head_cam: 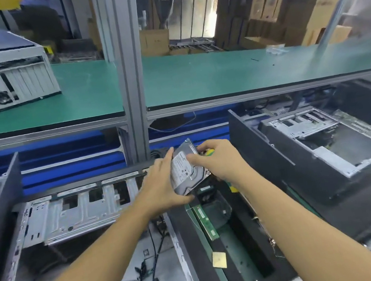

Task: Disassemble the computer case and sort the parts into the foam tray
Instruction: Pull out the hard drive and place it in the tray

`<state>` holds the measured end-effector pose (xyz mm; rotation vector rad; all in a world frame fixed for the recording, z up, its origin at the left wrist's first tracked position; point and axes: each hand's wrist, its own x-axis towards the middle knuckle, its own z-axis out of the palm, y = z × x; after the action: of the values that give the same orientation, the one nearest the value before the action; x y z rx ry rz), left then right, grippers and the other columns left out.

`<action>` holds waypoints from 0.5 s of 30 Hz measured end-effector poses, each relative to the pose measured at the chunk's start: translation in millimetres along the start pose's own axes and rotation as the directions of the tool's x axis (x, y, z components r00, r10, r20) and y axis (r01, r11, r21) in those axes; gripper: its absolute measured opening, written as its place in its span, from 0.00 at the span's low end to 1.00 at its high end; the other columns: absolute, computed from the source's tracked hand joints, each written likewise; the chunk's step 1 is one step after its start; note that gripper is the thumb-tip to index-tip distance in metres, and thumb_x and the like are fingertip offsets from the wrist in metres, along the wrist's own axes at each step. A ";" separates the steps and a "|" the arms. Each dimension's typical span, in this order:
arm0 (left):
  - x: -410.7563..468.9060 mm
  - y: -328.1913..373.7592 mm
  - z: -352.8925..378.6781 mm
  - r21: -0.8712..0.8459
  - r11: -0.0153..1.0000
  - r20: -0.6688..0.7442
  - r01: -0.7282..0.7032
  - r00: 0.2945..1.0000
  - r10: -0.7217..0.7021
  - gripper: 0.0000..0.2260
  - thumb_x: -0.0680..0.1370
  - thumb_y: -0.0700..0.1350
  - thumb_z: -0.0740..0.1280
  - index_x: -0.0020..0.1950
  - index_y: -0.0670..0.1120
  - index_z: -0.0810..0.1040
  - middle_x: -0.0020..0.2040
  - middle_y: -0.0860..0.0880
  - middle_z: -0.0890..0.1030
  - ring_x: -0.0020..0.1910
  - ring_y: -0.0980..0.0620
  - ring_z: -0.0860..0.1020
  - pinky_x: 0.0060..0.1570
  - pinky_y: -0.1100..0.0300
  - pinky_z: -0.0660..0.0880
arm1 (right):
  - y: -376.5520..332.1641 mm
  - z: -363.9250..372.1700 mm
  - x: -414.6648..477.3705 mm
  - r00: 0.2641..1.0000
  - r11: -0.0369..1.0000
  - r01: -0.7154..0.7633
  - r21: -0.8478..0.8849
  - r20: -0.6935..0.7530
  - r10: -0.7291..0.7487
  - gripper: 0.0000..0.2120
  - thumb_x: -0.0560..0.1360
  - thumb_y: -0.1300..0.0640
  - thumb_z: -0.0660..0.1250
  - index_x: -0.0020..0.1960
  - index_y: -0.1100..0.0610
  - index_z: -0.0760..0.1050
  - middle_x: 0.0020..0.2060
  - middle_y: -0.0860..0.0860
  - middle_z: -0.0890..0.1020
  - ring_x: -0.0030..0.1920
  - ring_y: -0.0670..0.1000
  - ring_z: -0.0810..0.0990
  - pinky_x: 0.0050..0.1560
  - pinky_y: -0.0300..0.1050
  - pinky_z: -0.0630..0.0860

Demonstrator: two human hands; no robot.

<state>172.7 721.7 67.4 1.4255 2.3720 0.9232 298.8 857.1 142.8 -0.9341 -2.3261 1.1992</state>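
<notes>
Green-matted desk [217,72] behind: left hand [163,186] and right hand [220,159], fingers curled, grip a hard drive [185,167] tilted above the foam tray [194,243] beside the opened computer case [80,208], probably for slotting in.

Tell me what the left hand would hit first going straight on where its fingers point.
The left hand, gripping the hard drive, points away from the person: probably the black cable bundle first, the aluminium post just behind; depth is unclear.
</notes>
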 end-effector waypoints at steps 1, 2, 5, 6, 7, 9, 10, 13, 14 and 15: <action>6.8 3.5 7.6 -0.003 1.000 0.006 -0.009 1.000 0.009 0.59 0.61 0.63 0.77 0.81 0.54 0.43 0.68 0.50 0.64 0.68 0.48 0.64 0.67 0.47 0.68 | 7.8 -10.2 1.3 1.000 0.999 -0.007 -0.043 -0.009 0.007 0.14 0.67 0.42 0.78 0.47 0.48 0.82 0.43 0.43 0.84 0.43 0.43 0.82 0.44 0.42 0.77; 13.6 6.5 15.1 -0.005 1.000 0.015 -0.018 1.000 0.018 0.58 0.61 0.62 0.77 0.81 0.54 0.44 0.68 0.50 0.64 0.68 0.48 0.64 0.67 0.47 0.68 | 15.0 -20.1 2.8 1.000 0.996 -0.019 -0.084 -0.021 0.018 0.12 0.66 0.41 0.78 0.44 0.46 0.81 0.39 0.42 0.84 0.41 0.41 0.82 0.43 0.42 0.77; 32.2 14.9 42.3 -0.006 0.998 0.093 -0.066 0.993 0.066 0.58 0.62 0.61 0.78 0.81 0.51 0.46 0.70 0.48 0.63 0.69 0.46 0.63 0.68 0.48 0.66 | 37.2 -44.6 6.2 0.996 0.962 -0.066 -0.265 0.035 0.078 0.14 0.66 0.38 0.76 0.41 0.47 0.79 0.35 0.43 0.83 0.35 0.42 0.80 0.37 0.42 0.75; 36.5 17.8 53.5 -0.005 0.996 0.139 -0.086 0.987 0.085 0.58 0.63 0.61 0.78 0.81 0.50 0.46 0.71 0.49 0.62 0.71 0.46 0.62 0.69 0.49 0.66 | 43.8 -50.1 6.3 0.991 0.944 -0.085 -0.320 0.072 0.114 0.15 0.67 0.38 0.75 0.43 0.47 0.77 0.35 0.44 0.83 0.34 0.44 0.80 0.36 0.42 0.75; 40.0 20.5 65.4 -0.015 0.995 0.182 -0.099 0.978 0.100 0.57 0.63 0.61 0.78 0.81 0.50 0.46 0.72 0.49 0.61 0.72 0.46 0.62 0.70 0.50 0.66 | 52.2 -54.3 7.6 0.984 0.930 -0.101 -0.354 0.100 0.145 0.15 0.67 0.40 0.75 0.44 0.47 0.75 0.34 0.45 0.82 0.33 0.46 0.80 0.35 0.42 0.74; 46.7 25.9 90.7 -0.054 0.994 0.236 -0.092 0.966 0.102 0.58 0.62 0.63 0.78 0.81 0.52 0.45 0.75 0.51 0.60 0.74 0.48 0.60 0.71 0.51 0.65 | 70.0 -60.8 10.3 0.977 0.911 -0.130 -0.392 0.109 0.186 0.13 0.69 0.44 0.74 0.41 0.46 0.70 0.33 0.43 0.78 0.35 0.50 0.78 0.32 0.40 0.69; 50.3 28.5 102.4 -0.062 0.995 0.263 -0.076 0.961 0.090 0.59 0.62 0.63 0.79 0.81 0.53 0.43 0.76 0.51 0.58 0.76 0.48 0.59 0.72 0.50 0.63 | 78.6 -62.9 11.5 0.975 0.901 -0.138 -0.411 0.106 0.197 0.13 0.70 0.45 0.73 0.39 0.46 0.69 0.33 0.43 0.76 0.37 0.52 0.76 0.30 0.40 0.67; 62.3 27.1 128.2 0.010 1.000 0.438 -0.014 0.899 0.008 0.64 0.63 0.64 0.79 0.80 0.55 0.34 0.81 0.50 0.49 0.79 0.48 0.52 0.76 0.46 0.58 | 108.3 -64.2 14.4 0.959 0.880 -0.201 -0.430 0.095 0.266 0.15 0.71 0.46 0.72 0.55 0.53 0.79 0.48 0.50 0.81 0.42 0.52 0.78 0.33 0.40 0.68; 65.1 23.5 133.4 0.037 0.999 0.504 0.019 0.863 -0.035 0.63 0.64 0.63 0.79 0.80 0.53 0.33 0.82 0.50 0.46 0.80 0.48 0.51 0.76 0.47 0.57 | 117.4 -64.1 14.0 0.955 0.871 -0.222 -0.439 0.082 0.285 0.20 0.71 0.47 0.71 0.60 0.56 0.79 0.51 0.52 0.83 0.43 0.54 0.80 0.35 0.42 0.71; 67.4 18.6 137.8 0.066 0.996 0.555 0.052 0.828 -0.080 0.60 0.67 0.62 0.77 0.81 0.51 0.35 0.82 0.49 0.46 0.80 0.48 0.52 0.76 0.48 0.57 | 125.1 -64.1 13.5 0.953 0.858 -0.231 -0.458 0.072 0.295 0.21 0.71 0.48 0.71 0.60 0.59 0.79 0.51 0.54 0.84 0.44 0.56 0.82 0.37 0.44 0.75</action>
<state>219.0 840.5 -19.8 1.3793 1.9871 0.3536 375.1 956.3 77.5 -1.4045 -2.7197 0.8518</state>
